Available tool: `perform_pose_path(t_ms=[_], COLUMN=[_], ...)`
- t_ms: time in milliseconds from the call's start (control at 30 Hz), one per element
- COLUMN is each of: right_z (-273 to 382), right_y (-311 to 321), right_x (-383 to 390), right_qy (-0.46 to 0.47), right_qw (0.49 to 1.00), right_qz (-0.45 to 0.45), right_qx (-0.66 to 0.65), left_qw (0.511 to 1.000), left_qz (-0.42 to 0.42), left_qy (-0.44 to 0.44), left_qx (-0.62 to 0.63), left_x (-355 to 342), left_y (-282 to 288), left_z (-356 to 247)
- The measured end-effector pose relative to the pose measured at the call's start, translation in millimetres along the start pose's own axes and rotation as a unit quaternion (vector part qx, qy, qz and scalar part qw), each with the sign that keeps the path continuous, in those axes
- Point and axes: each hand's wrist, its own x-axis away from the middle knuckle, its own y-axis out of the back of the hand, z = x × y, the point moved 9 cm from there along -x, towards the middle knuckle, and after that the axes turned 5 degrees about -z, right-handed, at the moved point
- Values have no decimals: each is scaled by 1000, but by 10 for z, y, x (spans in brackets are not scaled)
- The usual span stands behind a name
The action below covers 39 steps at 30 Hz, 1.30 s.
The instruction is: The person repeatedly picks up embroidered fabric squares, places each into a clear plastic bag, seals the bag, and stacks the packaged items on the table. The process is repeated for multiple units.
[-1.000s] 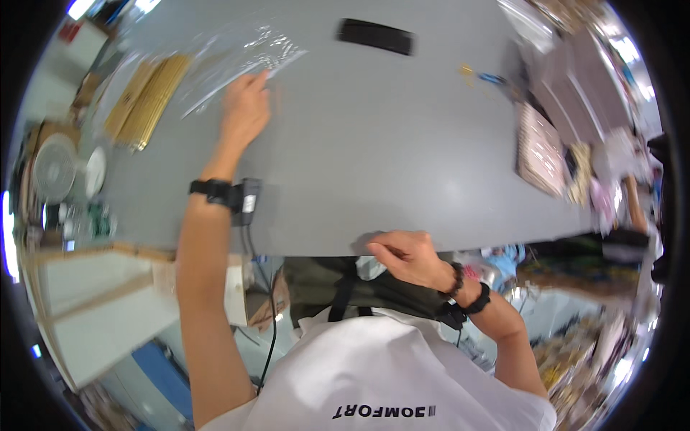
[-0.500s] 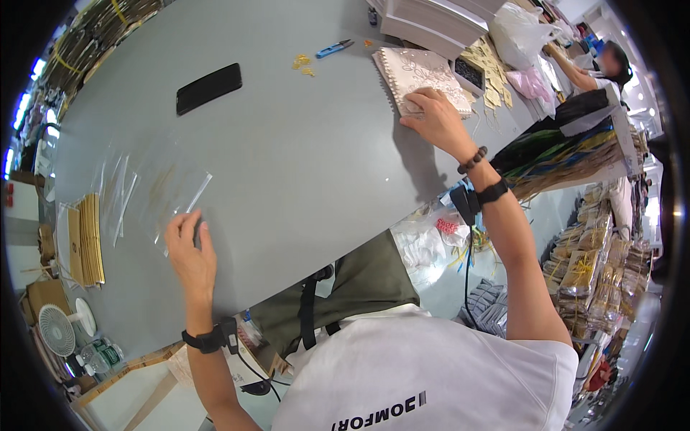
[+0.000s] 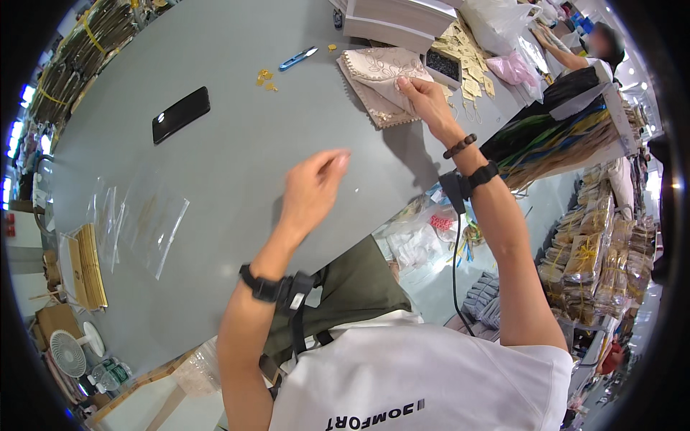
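Note:
A pale pink embroidered cloth with beaded, scalloped edging (image 3: 374, 75) lies folded in a small pile at the far right of the table. My right hand (image 3: 429, 104) is closed on the top layer's near edge, thumb and fingers pinching it up so that it bends away from the layer below. My left hand (image 3: 313, 188) hangs over the middle of the grey table (image 3: 237, 179), short of the cloth. Its fingers point right, loosely bent with a gap to the thumb, and I see nothing in them.
Blue thread snips (image 3: 297, 59) and small yellow pieces (image 3: 264, 77) lie beyond a black phone (image 3: 181, 115). Clear plastic bags (image 3: 154, 226) rest at left beside tan cards (image 3: 88, 266). A tray of dark bits (image 3: 443, 66) and tan tags (image 3: 471, 65) adjoin the cloth. Another person works far right.
My left hand has left the plastic bags and moved right to mid-table. My right hand, earlier resting on the cloth, now pinches and lifts its edge. The view has shifted slightly.

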Motion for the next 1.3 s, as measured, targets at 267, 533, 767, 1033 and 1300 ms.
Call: perform_pose_path(t_ms=[267, 533, 767, 1033, 1300], right_z=[1052, 1222, 1186, 1156, 895], right_y=[-199, -614, -1997, -2749, -2703], right_x=[741, 630, 45, -183, -482], right_qy=[471, 332, 358, 454, 456], right_qw=[863, 939, 909, 784, 739], right_qz=[-70, 30, 73, 70, 144], right_qx=[172, 83, 201, 417, 475], left_qw=[878, 968, 971, 920, 907], left_qz=[73, -69, -196, -252, -314], left_qy=[197, 189, 135, 198, -3], left_qx=[430, 152, -3, -227, -281], left_x=[-959, -66, 1246, 2004, 2206], left_y=[-866, 245, 1159, 1453, 1495], left_z=[-30, 499, 638, 352, 108])
